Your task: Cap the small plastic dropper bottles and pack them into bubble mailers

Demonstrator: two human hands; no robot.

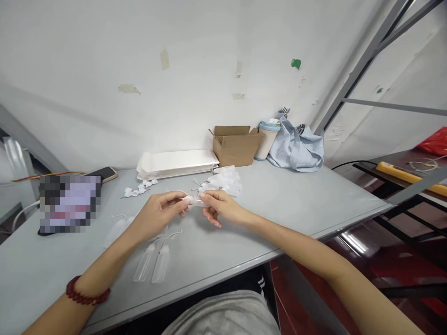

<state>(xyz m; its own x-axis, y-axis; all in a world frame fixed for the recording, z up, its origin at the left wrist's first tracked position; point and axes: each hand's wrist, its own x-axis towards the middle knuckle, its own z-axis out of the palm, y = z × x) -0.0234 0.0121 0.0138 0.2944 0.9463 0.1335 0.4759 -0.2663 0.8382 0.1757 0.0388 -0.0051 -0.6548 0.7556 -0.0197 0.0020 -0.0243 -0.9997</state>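
Over the middle of the table, both hands hold one small clear plastic bottle [199, 203]. My left hand [161, 211] pinches its white cap end [189, 199]. The clear body is gripped by my right hand [223, 207] between thumb and fingers, which partly cover it. Below my left wrist lie two similar bottles [160, 266] with white tops and thin bent tubes. More translucent pieces [118, 228] are half hidden behind my left forearm. Just beyond my hands is a pile of white, translucent pieces [226, 180] with thin ends, and several small white caps [138, 188] lie to its left.
Along the wall stand a flat white stack [178, 164], an open cardboard box [233, 150], a lidded cup [267, 140] and a light-blue cloth bag [296, 146]. At left are a phone [109, 174] and a pixelated item [70, 202]. The table's front edge [216, 275] runs near my body.
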